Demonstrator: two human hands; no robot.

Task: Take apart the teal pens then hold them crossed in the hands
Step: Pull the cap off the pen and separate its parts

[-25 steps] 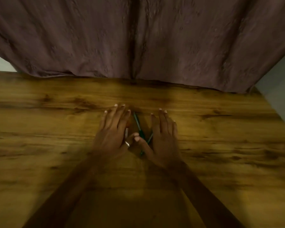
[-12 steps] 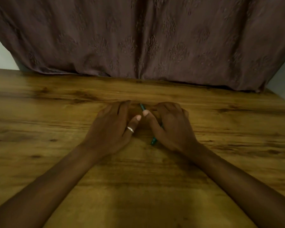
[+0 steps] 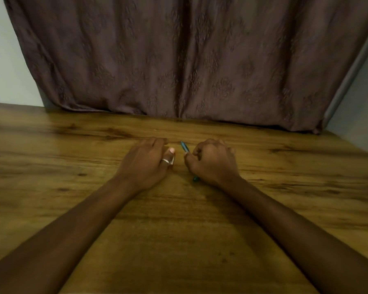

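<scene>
Hands had drawn apart mid-bench (image 3: 51, 145), near its far edge. Right hand (image 3: 212, 162): grip clamped on teal pen (image 3: 184, 147), both ends protruding. Left hand (image 3: 148, 163) curled, grip contents unclear; separation apparently started, crossing not yet done.

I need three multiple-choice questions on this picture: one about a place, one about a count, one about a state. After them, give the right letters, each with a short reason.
1. Where is the teal pen?
A) far from both hands
B) in the right hand
C) out of view

2. How many rings show?
A) none
B) three
C) one

3. How is the right hand?
A) flat, fingers straight
B) palm up, spread wide
C) fingers curled round the pen

Answers:
1 B, the teal tip juts out past that hand's thumb.
2 C, a single ring sits on the left hand.
3 C, its knuckles are bent over the pen.
</scene>
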